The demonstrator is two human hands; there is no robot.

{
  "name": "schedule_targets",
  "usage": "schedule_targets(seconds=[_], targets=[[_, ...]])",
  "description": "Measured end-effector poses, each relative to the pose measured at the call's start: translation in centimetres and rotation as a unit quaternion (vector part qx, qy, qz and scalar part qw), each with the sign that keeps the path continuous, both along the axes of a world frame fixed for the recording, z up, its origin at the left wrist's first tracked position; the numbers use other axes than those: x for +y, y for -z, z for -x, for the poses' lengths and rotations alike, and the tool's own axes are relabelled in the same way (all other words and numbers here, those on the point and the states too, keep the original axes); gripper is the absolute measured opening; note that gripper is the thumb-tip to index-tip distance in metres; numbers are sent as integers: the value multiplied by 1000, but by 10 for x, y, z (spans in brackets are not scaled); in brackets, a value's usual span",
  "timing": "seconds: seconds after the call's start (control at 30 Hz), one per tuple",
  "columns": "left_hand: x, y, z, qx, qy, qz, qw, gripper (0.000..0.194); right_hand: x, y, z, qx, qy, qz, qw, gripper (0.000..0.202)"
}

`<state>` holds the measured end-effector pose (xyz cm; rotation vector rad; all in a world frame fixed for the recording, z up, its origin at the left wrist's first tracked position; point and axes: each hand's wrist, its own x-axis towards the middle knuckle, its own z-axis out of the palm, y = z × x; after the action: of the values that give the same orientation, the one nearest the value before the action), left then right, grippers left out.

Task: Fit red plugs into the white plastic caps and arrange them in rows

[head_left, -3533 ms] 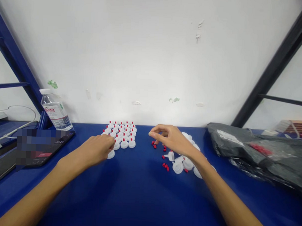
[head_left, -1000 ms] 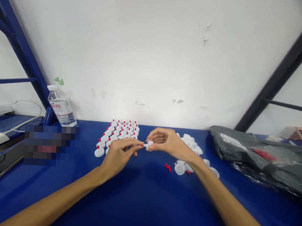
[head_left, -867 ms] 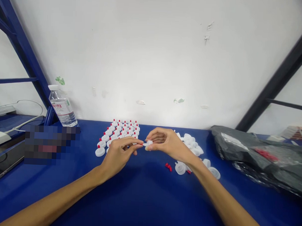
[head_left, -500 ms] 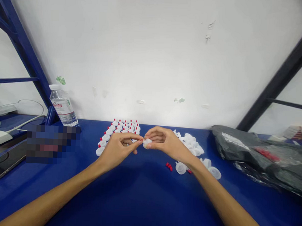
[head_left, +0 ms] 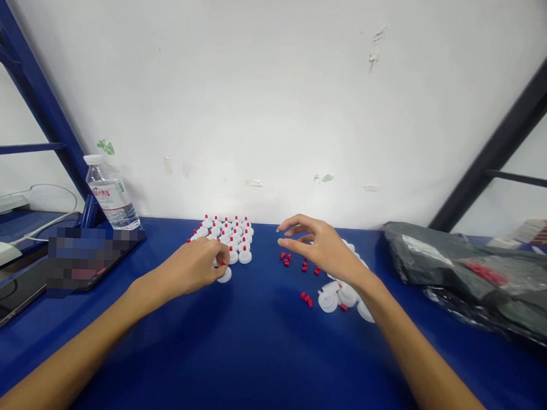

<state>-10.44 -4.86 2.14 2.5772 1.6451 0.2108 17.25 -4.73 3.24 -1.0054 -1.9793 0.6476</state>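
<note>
My left hand (head_left: 201, 265) pinches the small red tip of a white round nozzle cap (head_left: 224, 276), whose base is at the table surface. The cap is at the front of a block of white nozzle caps with red tips (head_left: 244, 256), standing upright in rows; my hand hides some of them. Over the right half of the table, my right hand (head_left: 317, 244) is open, thumb and fingers apart with nothing between them. Loose red tips (head_left: 285, 259) lie below its fingertips. Bare white nozzle caps (head_left: 328, 300) are heaped beside and behind my right wrist, partly covered by it.
A water bottle (head_left: 113, 195) stands at the back left, near a dark flat device (head_left: 6, 302) partly blurred out. At the right lies a dark plastic bag (head_left: 434, 260) with red pieces on it. The blue table (head_left: 248, 361) ends at a white wall.
My hands were together at the centre on a white nozzle cap. They have parted: the left moved left and down to the rows with a red-tipped cap, the right moved right and opened.
</note>
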Motion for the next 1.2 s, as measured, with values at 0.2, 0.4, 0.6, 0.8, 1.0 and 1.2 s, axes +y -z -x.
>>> schedule_targets(seconds=[0.2, 0.4, 0.6, 0.8, 1.0, 1.2], targets=[[3, 1, 8, 54, -55, -16, 997, 18, 0, -7, -11, -20, 38, -1, 999, 13], [4, -2, 13, 76, -47, -47, 995, 22, 7, -10, -39, -140, 69, 20, 987, 14], [-12, 7, -23, -66, 64, -106, 990, 23, 4, -15, -66, -276, -2, 191, 942, 35], [-30, 52, -78, -141, 186, -26, 972, 33, 0, -17, -73, -337, -32, 301, 891, 47], [-19, 69, -105, -150, 236, -17, 960, 31, 3, -15, -75, -330, -42, 290, 897, 44], [-14, 68, -97, -221, 203, -1, 954, 20, -2, -14, -70, -288, -57, 238, 926, 39]])
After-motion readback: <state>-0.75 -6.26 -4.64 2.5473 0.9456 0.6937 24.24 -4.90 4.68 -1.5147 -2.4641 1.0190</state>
